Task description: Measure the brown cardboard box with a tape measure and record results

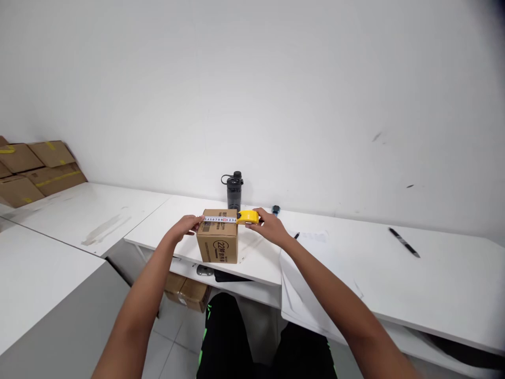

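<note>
A small brown cardboard box (219, 248) with dark printing stands on the white table near its front edge. Across its top lies the white blade of a yellow tape measure (248, 216), pulled out from left to right with its numbers facing up. My right hand (269, 226) grips the yellow case just beyond the box's right edge. At the left edge, my left hand (187, 227) has its fingers closed at the blade's end, against the box; the exact hold on the tip is partly hidden.
Behind the box stands a dark water bottle (234, 192), with a watch (275, 210) to its right. Paper sheets (311, 273) lie under my right forearm. A black pen (404, 242) rests farther right. Cardboard boxes (43, 168) are stacked at far left; another box (188, 293) sits below the table.
</note>
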`<control>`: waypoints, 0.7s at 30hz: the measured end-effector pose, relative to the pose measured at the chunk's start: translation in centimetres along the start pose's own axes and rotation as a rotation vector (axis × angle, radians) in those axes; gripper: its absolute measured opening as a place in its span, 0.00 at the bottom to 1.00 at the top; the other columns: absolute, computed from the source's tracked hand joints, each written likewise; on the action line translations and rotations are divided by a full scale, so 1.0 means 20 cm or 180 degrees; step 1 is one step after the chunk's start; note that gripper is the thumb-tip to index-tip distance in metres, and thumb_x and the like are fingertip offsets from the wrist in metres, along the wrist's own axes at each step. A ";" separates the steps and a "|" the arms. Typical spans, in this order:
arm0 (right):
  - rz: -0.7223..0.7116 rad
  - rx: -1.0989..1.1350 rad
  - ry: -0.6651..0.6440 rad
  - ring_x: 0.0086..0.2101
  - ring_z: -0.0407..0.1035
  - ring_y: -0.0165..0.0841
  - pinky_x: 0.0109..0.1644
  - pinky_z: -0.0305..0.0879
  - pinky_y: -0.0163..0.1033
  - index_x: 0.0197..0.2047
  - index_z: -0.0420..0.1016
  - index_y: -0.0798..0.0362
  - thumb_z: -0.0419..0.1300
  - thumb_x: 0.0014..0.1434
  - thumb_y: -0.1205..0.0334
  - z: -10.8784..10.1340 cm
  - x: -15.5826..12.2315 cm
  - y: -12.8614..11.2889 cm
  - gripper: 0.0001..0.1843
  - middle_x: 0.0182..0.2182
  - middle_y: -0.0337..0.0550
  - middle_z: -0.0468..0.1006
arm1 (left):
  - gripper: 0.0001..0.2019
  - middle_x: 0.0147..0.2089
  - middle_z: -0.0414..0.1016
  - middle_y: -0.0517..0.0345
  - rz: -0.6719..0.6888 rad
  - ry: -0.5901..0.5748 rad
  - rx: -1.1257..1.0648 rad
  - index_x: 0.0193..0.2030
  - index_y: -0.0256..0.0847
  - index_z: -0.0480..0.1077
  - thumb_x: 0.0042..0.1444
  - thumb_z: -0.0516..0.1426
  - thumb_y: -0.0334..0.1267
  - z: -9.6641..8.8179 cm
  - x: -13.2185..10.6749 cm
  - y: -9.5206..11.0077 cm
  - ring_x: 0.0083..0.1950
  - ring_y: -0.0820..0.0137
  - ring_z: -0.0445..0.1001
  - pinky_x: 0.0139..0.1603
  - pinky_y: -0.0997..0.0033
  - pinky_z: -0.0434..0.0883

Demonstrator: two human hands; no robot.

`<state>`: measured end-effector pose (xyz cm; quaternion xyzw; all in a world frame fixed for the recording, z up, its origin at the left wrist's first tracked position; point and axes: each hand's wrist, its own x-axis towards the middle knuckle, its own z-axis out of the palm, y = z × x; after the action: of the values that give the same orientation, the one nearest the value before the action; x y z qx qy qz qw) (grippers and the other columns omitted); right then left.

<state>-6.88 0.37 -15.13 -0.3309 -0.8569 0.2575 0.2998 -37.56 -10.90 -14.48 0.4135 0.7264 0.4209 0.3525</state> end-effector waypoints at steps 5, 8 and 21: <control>-0.0075 -0.0650 0.0270 0.27 0.71 0.37 0.28 0.61 0.37 0.54 0.68 0.54 0.56 0.58 0.45 0.12 -0.35 -0.25 0.27 0.33 0.46 0.78 | 0.21 0.31 0.72 0.55 0.0357 -0.0346 -0.0570 0.29 0.38 0.69 0.40 0.66 0.55 -0.06 0.07 0.24 0.38 0.65 0.73 0.43 0.62 0.71; -0.0084 -0.0843 0.0716 0.31 0.73 0.41 0.34 0.66 0.42 0.61 0.64 0.56 0.55 0.59 0.45 0.32 -0.58 -0.44 0.32 0.35 0.50 0.79 | 0.21 0.32 0.73 0.53 0.0662 -0.0604 -0.0338 0.30 0.38 0.68 0.47 0.62 0.57 0.02 0.15 0.38 0.39 0.64 0.73 0.44 0.60 0.71; 0.0070 -0.1144 0.0071 0.33 0.75 0.42 0.35 0.67 0.41 0.64 0.61 0.46 0.55 0.58 0.37 0.43 -0.37 -0.64 0.36 0.38 0.49 0.79 | 0.15 0.37 0.75 0.56 0.0990 0.0115 0.1596 0.38 0.44 0.67 0.56 0.54 0.54 0.31 0.31 0.23 0.37 0.64 0.71 0.37 0.67 0.65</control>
<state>-13.58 -15.42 -15.49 -0.3914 -0.8821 0.0998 0.2426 -33.34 -1.95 -13.73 0.5865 0.7417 0.2846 0.1577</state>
